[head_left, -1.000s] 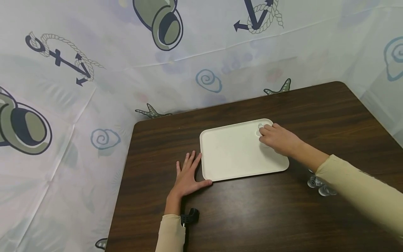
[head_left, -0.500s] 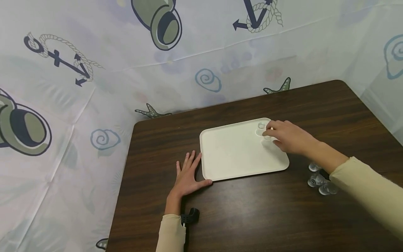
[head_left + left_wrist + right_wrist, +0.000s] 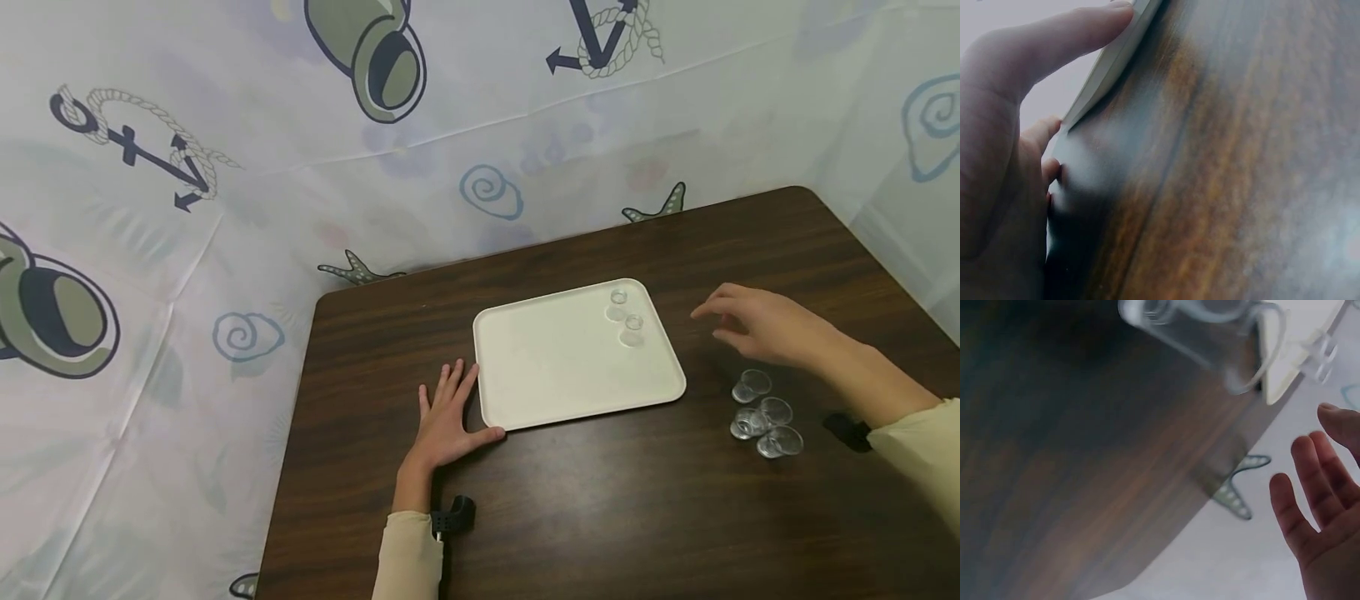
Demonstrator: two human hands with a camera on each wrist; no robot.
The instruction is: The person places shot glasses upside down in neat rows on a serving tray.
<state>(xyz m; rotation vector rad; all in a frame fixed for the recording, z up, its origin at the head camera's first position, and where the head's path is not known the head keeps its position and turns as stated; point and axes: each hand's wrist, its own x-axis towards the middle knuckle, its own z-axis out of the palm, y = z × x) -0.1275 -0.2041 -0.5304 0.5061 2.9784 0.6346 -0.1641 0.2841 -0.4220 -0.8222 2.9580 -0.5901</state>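
Note:
A cream tray (image 3: 570,367) lies on the brown table, with two small clear cups (image 3: 633,323) standing near its far right corner. My left hand (image 3: 446,425) rests spread at the tray's near left corner, thumb along the front edge and fingertips at the left side. In the left wrist view, the thumb (image 3: 1079,31) lies over the tray's rim. To the right of the tray, my right hand (image 3: 772,325) hovers with fingers loosely bent, holding nothing. Just nearer than it, several more clear cups (image 3: 752,385) stand close together; one cup (image 3: 1204,344) looms blurred in the right wrist view.
The dark wood-grain table (image 3: 585,508) has its back edge against a white cloth (image 3: 420,183) printed with anchors, shells and starfish. A black wrist strap (image 3: 453,515) sits on the left wrist, another strap (image 3: 849,431) on the right.
My right hand has let go of a cup on the tray, drawn back and moved right beyond the tray's edge. Both cups there are now uncovered. The left hand has stayed put.

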